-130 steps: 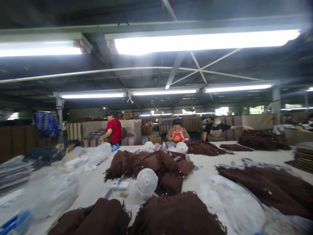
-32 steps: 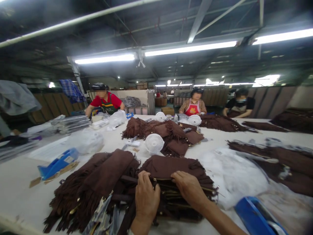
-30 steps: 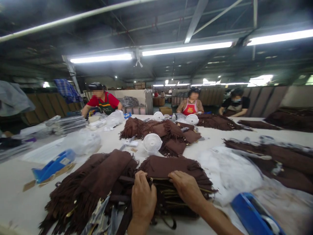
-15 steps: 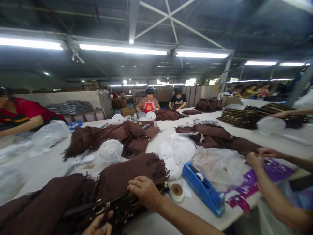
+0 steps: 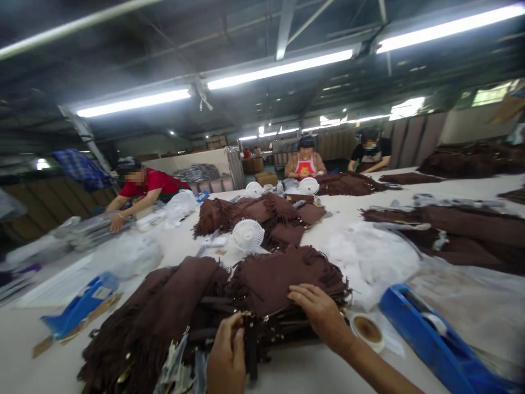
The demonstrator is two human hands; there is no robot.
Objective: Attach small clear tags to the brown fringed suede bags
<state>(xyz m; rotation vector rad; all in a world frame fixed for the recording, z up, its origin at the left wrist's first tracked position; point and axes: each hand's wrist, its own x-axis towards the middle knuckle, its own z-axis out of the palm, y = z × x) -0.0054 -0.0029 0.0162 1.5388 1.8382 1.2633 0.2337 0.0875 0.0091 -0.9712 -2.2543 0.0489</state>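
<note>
A stack of brown fringed suede bags [image 5: 283,279] with gold zips lies on the white table [image 5: 295,372] in front of me. My right hand [image 5: 322,314] rests palm down on the stack's near edge, fingers stretched flat. My left hand [image 5: 225,355] pinches a dark strap [image 5: 250,347] that hangs from the stack's front. Another heap of the same brown bags [image 5: 164,312] lies to the left, touching the stack.
A blue tape dispenser [image 5: 435,339] and a tape roll [image 5: 367,331] sit to the right, a second blue dispenser [image 5: 77,309] to the left. A small white fan [image 5: 247,235] stands behind the stack. More brown bags [image 5: 262,216] and clear plastic bags [image 5: 369,257] cover the table. Three people work at the far side.
The camera has swung back to the left. My left hand has risen into view, closed on the strap. My right hand stays on the stack.
</note>
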